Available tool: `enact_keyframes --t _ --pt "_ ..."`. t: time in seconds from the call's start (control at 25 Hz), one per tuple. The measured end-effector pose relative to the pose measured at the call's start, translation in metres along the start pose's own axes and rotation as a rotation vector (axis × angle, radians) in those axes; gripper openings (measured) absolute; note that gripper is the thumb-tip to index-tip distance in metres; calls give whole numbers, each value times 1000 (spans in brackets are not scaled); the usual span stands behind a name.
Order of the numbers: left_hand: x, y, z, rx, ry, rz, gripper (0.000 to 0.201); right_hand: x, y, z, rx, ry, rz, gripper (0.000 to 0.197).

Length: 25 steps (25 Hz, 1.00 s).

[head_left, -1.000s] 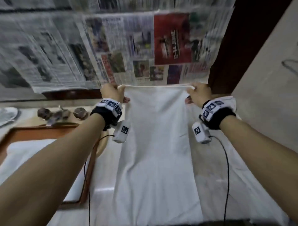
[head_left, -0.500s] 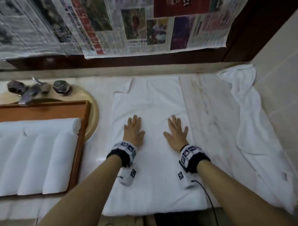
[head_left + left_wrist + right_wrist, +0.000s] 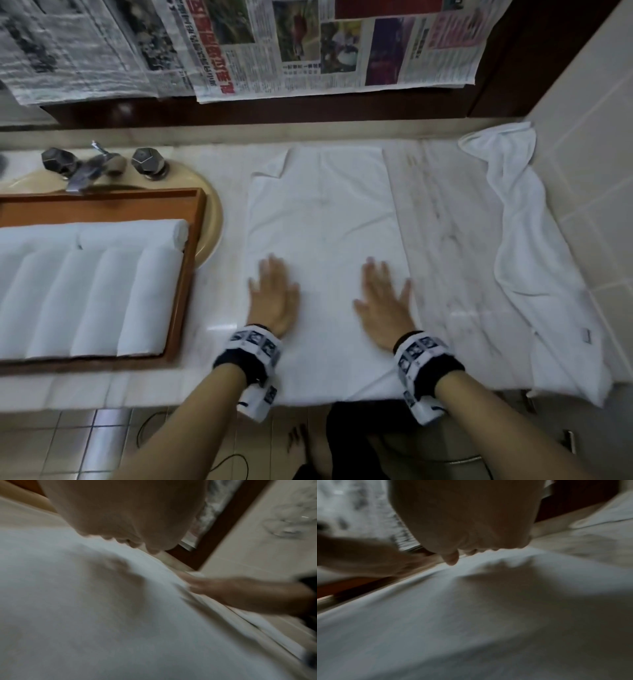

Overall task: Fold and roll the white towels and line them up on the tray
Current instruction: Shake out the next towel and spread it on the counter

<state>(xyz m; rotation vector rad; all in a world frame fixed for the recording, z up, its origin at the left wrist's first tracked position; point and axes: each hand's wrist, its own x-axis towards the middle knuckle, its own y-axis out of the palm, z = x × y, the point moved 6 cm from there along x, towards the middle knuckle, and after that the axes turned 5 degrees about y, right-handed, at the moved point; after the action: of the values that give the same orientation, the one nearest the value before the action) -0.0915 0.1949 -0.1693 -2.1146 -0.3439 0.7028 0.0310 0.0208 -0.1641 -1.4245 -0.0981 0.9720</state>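
Marble tabletop carries the work: both grips, left hand and right hand, press flat and open on a spread towel, holding nothing. Left of them, the tray holds finished rolls; right, another towel waits unfolded.

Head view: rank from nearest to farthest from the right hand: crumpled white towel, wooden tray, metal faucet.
From the right hand, flat on the spread white towel:
1. Crumpled white towel, on the right, along the tiled wall.
2. Brown wooden tray of rolled towels, left, beyond the left hand.
3. Metal faucet, far left at the back.
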Motion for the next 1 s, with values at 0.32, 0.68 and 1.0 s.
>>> enact_keyframes --t 0.32,0.68,1.0 --pt "-48 12 48 149 -153 -14 64 -37 33 -31 34 254 -9 65" --pt "-86 36 56 262 -2 -129 63 -69 60 -51 -74 259 -150 64" --pt "-67 69 -12 257 160 -140 60 -50 72 40 -118 -108 -226 61"
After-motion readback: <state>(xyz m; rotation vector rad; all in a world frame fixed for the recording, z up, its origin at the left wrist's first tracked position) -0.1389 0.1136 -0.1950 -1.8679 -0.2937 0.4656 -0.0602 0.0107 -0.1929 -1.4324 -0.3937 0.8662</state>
